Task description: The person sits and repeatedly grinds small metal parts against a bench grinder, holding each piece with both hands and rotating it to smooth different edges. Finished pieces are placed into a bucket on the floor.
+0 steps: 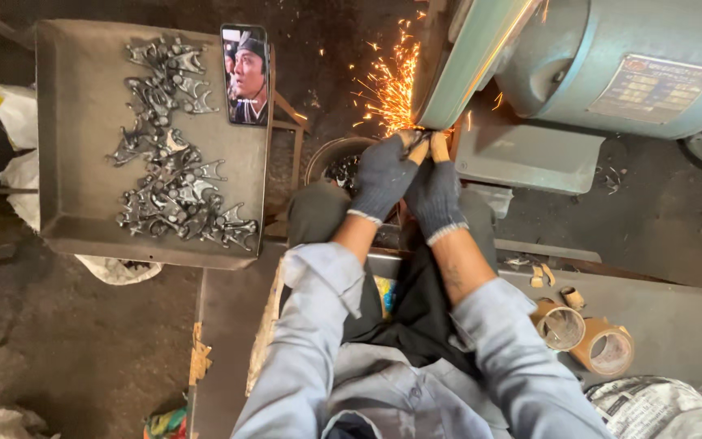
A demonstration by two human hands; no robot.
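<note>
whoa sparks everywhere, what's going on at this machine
A person in a light blue work shirt and dark knit gloves presses a small metal piece against the spinning wheel of a grey-green bench grinder, left hand and right hand pinching it together. Orange sparks spray off to the left above a round dark bucket. To the left, a shallow grey metal tray holds a heap of forked metal parts, with a smartphone playing video propped at its edge.
</note>
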